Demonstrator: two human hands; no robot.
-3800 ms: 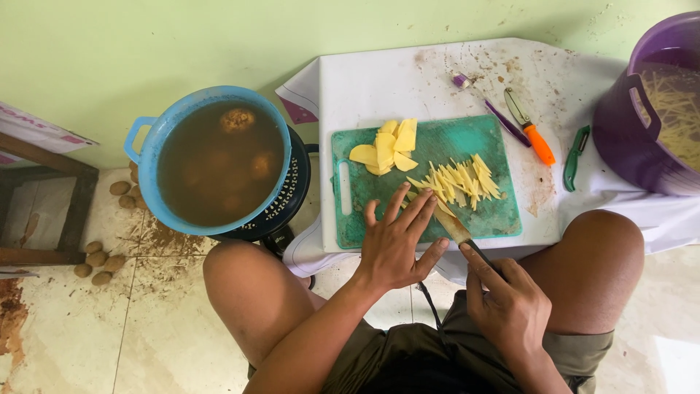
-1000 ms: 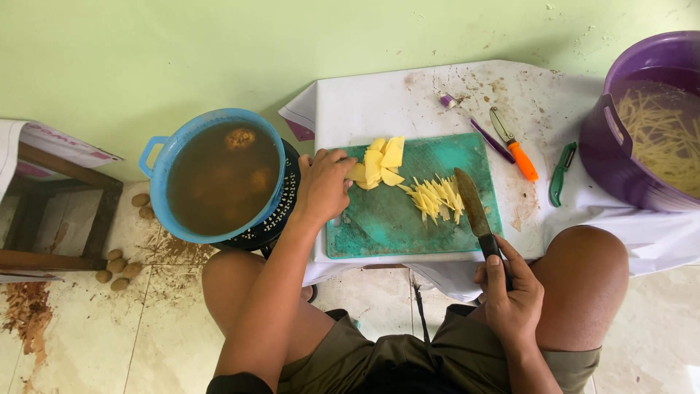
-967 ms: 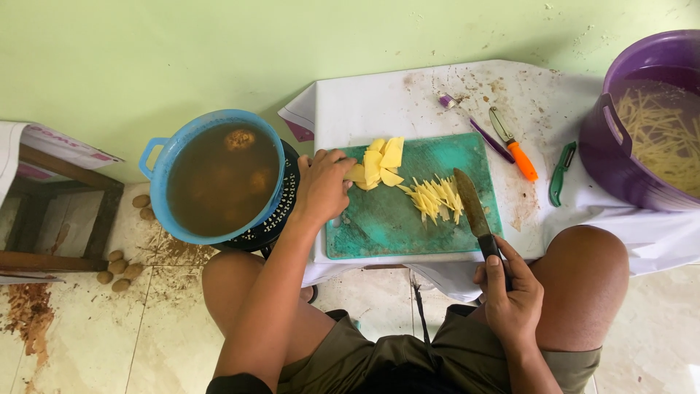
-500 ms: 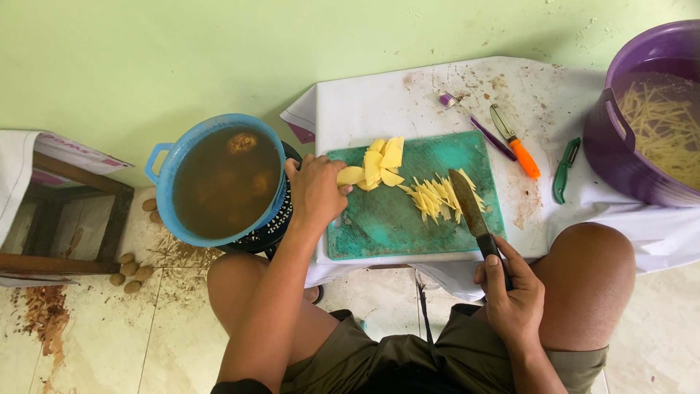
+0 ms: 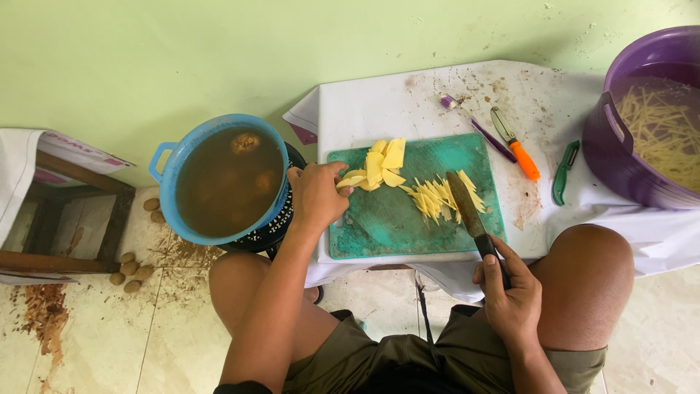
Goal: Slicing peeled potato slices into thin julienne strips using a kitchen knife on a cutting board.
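Note:
A green cutting board lies on a white table. My left hand pinches a few yellow potato slices at the board's left edge. More slices sit stacked at the top of the board, and a heap of thin potato strips lies to the right. My right hand grips the black handle of a knife; its blade rests over the strips.
A blue pot of brown water with potatoes stands left on a black stand. A purple bucket of strips is at right. Orange, purple and green peelers lie on the table. Small potatoes are on the floor.
My left hand left the strips, reached to the slice stack and pulled a few slices off toward the board's left edge. The knife blade shifted over the strips.

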